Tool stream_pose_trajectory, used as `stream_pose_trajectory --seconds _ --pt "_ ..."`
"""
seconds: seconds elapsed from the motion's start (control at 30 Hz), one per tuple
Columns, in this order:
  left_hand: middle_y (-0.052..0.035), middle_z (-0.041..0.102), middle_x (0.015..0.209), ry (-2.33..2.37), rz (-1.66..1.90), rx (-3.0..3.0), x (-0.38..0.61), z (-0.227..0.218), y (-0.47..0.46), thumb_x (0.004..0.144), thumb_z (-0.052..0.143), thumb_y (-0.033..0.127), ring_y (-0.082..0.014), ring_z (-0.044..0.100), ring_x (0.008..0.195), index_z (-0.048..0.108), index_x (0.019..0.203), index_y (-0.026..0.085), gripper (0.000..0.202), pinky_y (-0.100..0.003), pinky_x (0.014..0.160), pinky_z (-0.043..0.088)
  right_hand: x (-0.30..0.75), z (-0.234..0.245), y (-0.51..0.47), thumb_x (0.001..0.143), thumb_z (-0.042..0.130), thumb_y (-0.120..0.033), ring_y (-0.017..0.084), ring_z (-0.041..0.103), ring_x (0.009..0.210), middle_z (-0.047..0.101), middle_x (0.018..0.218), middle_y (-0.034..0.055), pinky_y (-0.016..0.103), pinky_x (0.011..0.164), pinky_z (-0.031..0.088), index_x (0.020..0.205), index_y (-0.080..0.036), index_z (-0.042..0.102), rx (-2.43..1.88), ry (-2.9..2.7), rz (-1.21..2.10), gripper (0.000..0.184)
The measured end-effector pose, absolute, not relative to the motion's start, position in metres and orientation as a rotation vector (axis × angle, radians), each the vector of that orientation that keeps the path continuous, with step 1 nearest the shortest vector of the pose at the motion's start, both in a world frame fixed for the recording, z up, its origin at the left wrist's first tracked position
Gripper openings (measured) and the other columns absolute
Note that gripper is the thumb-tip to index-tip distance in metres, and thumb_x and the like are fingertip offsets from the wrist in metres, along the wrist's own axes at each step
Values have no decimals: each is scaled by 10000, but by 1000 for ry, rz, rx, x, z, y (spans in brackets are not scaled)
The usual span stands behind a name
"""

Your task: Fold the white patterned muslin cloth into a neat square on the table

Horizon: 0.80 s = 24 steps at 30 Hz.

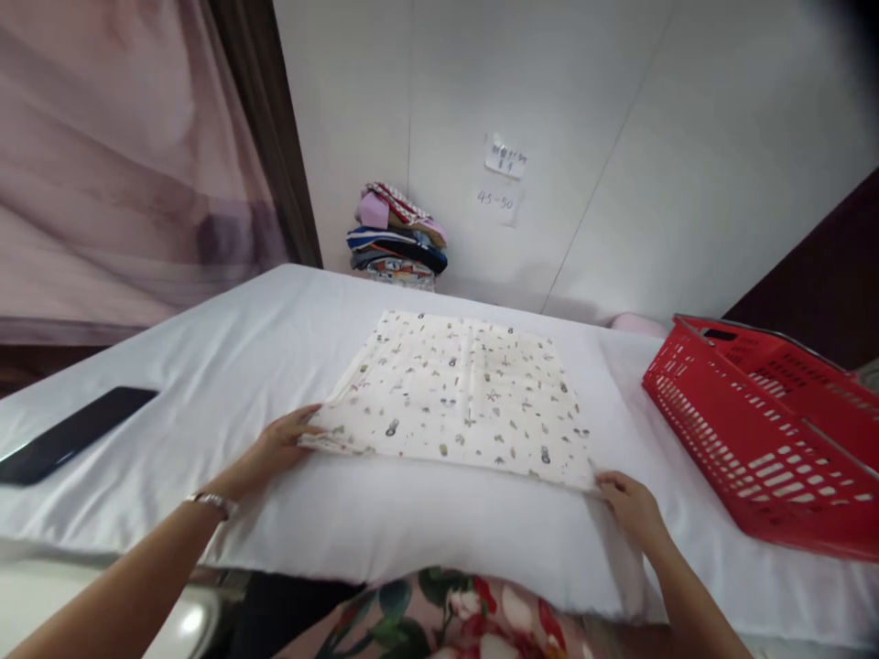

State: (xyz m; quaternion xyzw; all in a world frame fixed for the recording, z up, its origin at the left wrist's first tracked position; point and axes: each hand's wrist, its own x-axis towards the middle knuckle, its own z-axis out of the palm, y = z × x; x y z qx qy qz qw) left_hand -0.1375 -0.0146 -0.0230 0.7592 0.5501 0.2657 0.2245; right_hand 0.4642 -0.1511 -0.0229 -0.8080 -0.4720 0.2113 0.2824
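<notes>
A cream cloth (453,394) with small scattered prints lies in a flat, layered rectangle on the white-covered table, a crease running down its middle. At its near left corner, my left hand (288,439) grips the layered edge between thumb and fingers; a bracelet circles that wrist. My right hand (628,499) pinches the near right corner. The near edge between both hands looks drawn fairly straight. The far edge rests on the table.
A red plastic basket (769,439) stands at the right. A black phone-like slab (72,432) lies at the left. Folded fabrics (398,238) are stacked by the back wall, below paper notes (504,157). A pink curtain (124,165) hangs at the left.
</notes>
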Motion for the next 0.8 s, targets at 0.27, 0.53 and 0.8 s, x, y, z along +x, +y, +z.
stream_pose_trajectory --seconds 0.27,0.53,0.8 --pt "-97 413 1402 1871 635 2419 -101 -14 -56 738 444 197 -302 388 1274 561 1177 226 456 -531 1054 269 446 -29 -160 825 450 -304 298 495 1120 576 1160 135 469 949 390 949 -187 666 -2030 -1843 -221 275" --pt "-90 586 1205 1233 641 2829 -9 -14 -67 857 408 170 -230 514 1130 621 1049 229 293 -480 1002 350 350 -25 -127 860 461 -185 260 504 1106 601 1133 94 457 921 419 1031 -224 635 -1415 -2259 -58 247" --pt "-77 638 999 1110 710 2814 32 -19 -49 898 429 260 -200 551 937 642 973 197 235 -359 826 448 319 -22 -92 866 445 -141 241 551 976 622 1057 111 410 827 459 1018 -191 627 -1283 -2394 -24 243"
